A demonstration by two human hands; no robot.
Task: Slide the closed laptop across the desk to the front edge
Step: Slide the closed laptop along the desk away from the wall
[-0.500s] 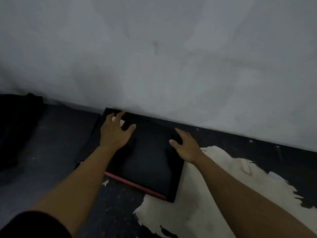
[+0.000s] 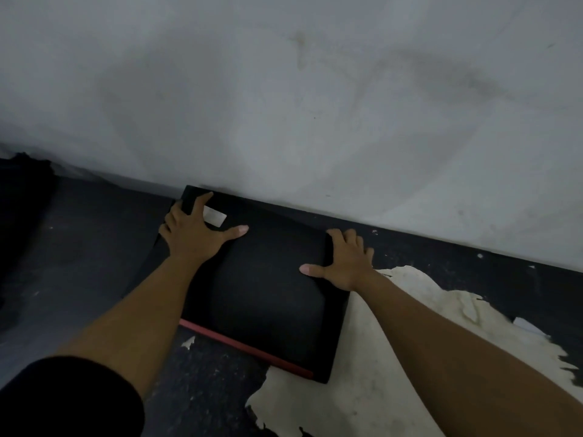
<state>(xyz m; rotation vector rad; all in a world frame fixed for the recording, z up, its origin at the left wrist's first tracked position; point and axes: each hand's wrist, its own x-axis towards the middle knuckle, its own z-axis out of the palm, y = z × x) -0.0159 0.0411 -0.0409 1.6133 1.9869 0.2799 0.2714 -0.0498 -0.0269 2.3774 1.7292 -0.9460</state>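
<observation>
Both sides of the closed laptop (image 2: 268, 279) were now gripped: my left hand (image 2: 192, 238) had shifted to its far-left corner, my right hand (image 2: 344, 263) hooked its right edge, fingers spread. It sat against the wall (image 2: 315, 105), unslid.

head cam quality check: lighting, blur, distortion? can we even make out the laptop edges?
Head view: dim, flat light, no glare, grainy and slightly soft. Black laptop nearly merges with the dark desk; its red front edge and the pale sticker are the clearest cues. Wide-angle bends the wall base line. Left hand and right hand read clearly.
</observation>
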